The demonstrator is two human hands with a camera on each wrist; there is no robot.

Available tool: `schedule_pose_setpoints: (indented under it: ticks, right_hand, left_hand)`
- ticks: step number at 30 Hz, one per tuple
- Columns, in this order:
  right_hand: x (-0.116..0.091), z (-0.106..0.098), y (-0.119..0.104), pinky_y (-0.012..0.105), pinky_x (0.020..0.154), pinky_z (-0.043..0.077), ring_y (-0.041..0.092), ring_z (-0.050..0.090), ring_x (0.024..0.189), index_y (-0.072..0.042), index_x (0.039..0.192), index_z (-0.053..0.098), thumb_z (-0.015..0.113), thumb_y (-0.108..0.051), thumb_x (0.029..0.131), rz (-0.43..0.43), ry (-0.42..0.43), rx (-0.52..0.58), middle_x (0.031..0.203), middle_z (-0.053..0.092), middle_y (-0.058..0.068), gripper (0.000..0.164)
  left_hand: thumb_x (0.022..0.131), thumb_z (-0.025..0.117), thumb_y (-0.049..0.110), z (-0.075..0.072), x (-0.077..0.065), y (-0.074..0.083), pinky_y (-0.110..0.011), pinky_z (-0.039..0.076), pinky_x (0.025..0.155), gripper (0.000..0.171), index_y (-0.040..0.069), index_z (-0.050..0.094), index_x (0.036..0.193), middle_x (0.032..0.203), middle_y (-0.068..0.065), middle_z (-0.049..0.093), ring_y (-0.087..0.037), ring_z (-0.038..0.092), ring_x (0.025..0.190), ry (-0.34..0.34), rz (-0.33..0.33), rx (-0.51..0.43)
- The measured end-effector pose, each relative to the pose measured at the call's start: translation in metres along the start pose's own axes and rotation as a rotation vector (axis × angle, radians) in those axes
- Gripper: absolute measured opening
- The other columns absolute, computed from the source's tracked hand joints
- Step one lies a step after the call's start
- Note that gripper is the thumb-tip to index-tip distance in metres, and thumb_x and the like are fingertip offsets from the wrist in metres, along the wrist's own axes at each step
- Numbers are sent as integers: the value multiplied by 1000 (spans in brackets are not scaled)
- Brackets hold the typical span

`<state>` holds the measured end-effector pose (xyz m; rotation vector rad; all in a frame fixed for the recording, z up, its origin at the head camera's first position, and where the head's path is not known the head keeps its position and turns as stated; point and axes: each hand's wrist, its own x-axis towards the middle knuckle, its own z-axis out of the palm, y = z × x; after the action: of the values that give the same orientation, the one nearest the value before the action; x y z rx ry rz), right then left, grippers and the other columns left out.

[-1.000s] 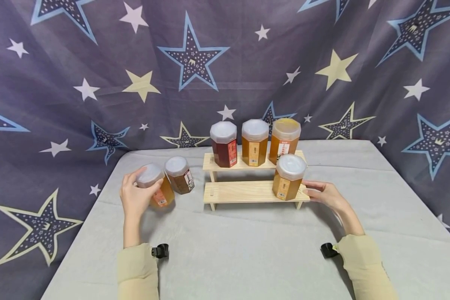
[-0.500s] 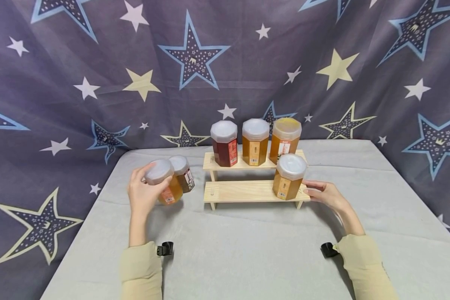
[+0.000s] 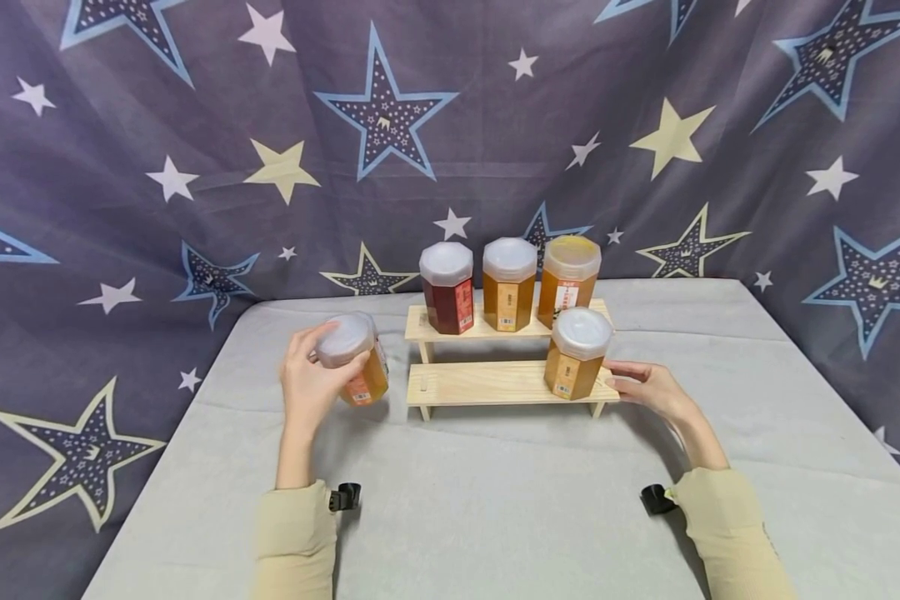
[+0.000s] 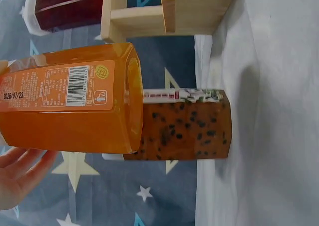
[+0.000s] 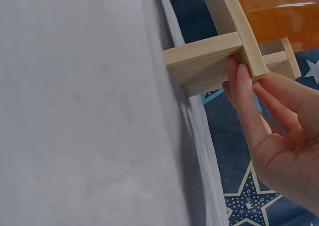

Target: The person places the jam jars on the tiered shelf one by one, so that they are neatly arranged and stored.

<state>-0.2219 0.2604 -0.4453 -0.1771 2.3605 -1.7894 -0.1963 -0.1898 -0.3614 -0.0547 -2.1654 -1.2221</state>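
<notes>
My left hand (image 3: 309, 382) grips an amber honey jar (image 3: 365, 385) round its upper part. The jar has a whitish lid and an orange label; in the left wrist view it hangs tilted, its base above the cloth. A brown jar with dark specks (image 4: 185, 132) stands behind it, mostly hidden in the head view. At the other side, my right hand (image 3: 654, 392) pinches the right end of a two-tier wooden shelf (image 3: 480, 384) with thumb and fingers, at its lower board. An amber jar (image 3: 576, 358) sits on that board's right part.
On the upper board stand a dark red jar (image 3: 448, 292), an amber jar (image 3: 510, 287) and another amber jar with a yellowish lid (image 3: 572, 268). Grey cloth (image 3: 495, 500) covers the table. A star-patterned curtain (image 3: 480, 142) hangs close behind the shelf.
My left hand has carried the amber honey jar rightward, in front of the brown jar, which it now largely covers in the head view. My right hand and the shelf have stayed put.
</notes>
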Motion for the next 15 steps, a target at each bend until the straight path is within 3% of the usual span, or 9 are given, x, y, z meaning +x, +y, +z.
schedule_pose_setpoints:
  ticks: [15]
  right_hand:
    - [0,0,0,22,71,49,-4,56,81,14,124,40,58,-11,85,7,-7,-1,124,40,33,49]
  left_hand:
    - [58,81,15,28,-3,17,-31,45,71,51,3,62,105,102,-12,55,-22,52,90,-54,81,-38]
